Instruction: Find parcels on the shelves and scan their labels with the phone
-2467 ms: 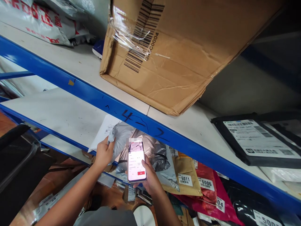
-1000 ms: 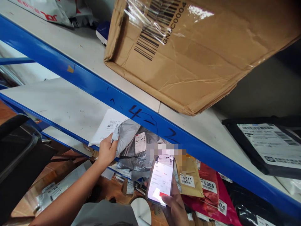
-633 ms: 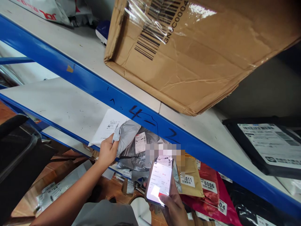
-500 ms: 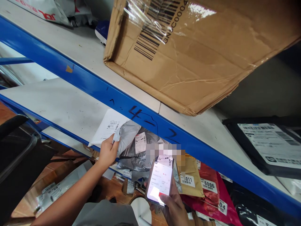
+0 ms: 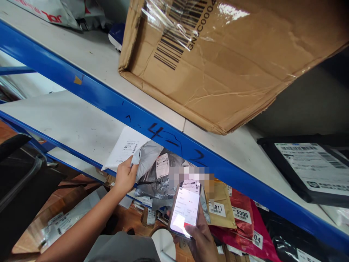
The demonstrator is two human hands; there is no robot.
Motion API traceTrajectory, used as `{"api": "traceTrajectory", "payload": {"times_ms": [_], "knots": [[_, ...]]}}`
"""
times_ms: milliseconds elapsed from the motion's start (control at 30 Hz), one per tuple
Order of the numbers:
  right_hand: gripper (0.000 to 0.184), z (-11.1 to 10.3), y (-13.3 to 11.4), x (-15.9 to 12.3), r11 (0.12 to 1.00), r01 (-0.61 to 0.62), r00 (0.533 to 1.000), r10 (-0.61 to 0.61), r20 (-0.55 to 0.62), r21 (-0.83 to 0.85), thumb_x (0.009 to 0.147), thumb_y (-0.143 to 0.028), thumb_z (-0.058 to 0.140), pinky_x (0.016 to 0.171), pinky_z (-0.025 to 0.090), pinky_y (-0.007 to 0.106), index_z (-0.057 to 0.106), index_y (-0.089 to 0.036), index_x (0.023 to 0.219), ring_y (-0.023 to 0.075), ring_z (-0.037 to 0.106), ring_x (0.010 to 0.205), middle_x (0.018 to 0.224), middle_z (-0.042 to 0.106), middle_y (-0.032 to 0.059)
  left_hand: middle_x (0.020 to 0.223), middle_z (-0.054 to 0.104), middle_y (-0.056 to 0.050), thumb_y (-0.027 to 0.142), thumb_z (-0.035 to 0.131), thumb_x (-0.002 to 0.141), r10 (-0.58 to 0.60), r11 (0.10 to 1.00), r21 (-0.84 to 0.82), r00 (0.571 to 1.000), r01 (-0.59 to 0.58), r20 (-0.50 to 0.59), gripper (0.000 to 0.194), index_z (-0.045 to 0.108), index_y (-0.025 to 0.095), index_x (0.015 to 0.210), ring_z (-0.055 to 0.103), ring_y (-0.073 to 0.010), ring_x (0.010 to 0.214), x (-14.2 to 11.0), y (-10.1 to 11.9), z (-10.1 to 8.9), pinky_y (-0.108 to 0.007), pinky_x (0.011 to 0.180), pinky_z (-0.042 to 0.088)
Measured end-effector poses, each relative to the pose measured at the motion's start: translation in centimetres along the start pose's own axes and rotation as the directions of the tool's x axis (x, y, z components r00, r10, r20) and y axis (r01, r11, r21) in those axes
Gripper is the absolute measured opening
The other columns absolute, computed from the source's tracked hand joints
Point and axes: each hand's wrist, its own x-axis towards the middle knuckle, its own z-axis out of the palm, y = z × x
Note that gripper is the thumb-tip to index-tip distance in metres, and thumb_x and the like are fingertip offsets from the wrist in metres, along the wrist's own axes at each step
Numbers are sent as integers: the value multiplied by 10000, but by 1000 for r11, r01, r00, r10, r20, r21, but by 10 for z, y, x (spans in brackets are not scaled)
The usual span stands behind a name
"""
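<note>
My left hand [image 5: 126,177] pinches the edge of a grey plastic mailing bag [image 5: 148,160], lifting its corner on the lower shelf. Beside it lies a silver-grey parcel [image 5: 177,162] with a white shipping label [image 5: 163,165]. In my right hand [image 5: 200,233] is a smartphone [image 5: 185,209], held upright with its lit screen towards me. The thumb rests on the red area near the bottom of the screen. Part of a parcel label appears at the top of the screen. A white envelope [image 5: 124,147] with printed text lies behind my left hand.
A large cardboard box [image 5: 218,72] stands on the upper shelf, whose blue beam [image 5: 95,96] crosses above my hands. Yellow [image 5: 222,203] and red [image 5: 242,203] mailing bags with number labels lie to the right. A black chair [image 5: 29,182] is at left.
The view has shifted very slightly. Both hands keep their places on the bag and the phone.
</note>
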Motion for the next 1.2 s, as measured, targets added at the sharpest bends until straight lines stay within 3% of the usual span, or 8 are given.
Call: {"api": "traceTrajectory", "payload": {"times_ms": [233,400,600,733,833,933,1000,1200], "knots": [[965,6,0,5,1000,8,999,-8,-35,-4,631,-232,753,507,577,402,234,-294,1442,330,700,827,1010,748,85,665,643,-55,378,356,848,26,999,38,999,-27,39,336,590,171,725,591,-207,663,-2,3,5,-281,641,444],[961,13,0,9,999,4,993,0,-115,37,658,-330,755,535,582,404,205,-313,1446,325,708,842,1058,731,78,756,691,-78,325,337,862,129,982,121,983,-145,130,316,612,169,869,654,-234,738,-5,-6,26,-312,657,486],[1020,8,2,9,997,63,995,-59,-80,49,644,-306,760,480,566,369,140,-319,1453,326,718,818,1082,719,84,1134,652,-129,167,469,786,288,888,225,866,-401,409,249,580,167,1009,485,-333,1223,-11,-23,50,-609,1011,332],[1086,4,5,6,993,115,993,-115,-1,12,574,-238,798,401,522,299,152,-302,1443,321,709,846,1144,688,105,1281,512,-216,208,599,743,449,832,226,855,-506,260,290,519,137,1012,438,-380,1236,-34,-18,53,-636,972,354],[992,1,11,8,982,184,982,-185,-34,-31,589,-218,793,360,474,237,244,-324,1409,291,706,839,1109,699,66,1131,588,-171,218,618,772,709,688,104,696,-718,116,275,518,144,1017,550,-263,1088,-59,-7,58,-406,924,465],[932,-4,13,8,972,235,968,-236,-84,-18,575,-245,806,348,457,223,332,-333,1373,269,694,803,984,730,33,1063,637,-105,185,508,837,822,537,-5,522,-843,230,297,528,155,1132,584,-187,1001,-82,2,76,-281,872,475],[954,-8,11,5,968,248,966,-244,-80,39,534,-290,827,337,444,226,361,-303,1366,262,687,736,897,742,38,1153,609,-124,113,435,828,778,558,26,534,-829,332,431,465,136,1258,564,-201,1042,-92,4,93,-301,884,467],[978,-34,2,-14,950,291,954,-279,-110,112,572,-344,821,424,503,272,313,-276,1405,272,698,718,859,756,57,1291,457,-218,101,497,705,575,725,177,727,-665,376,715,308,148,1393,527,-307,1048,-100,16,124,-464,860,440]]}}
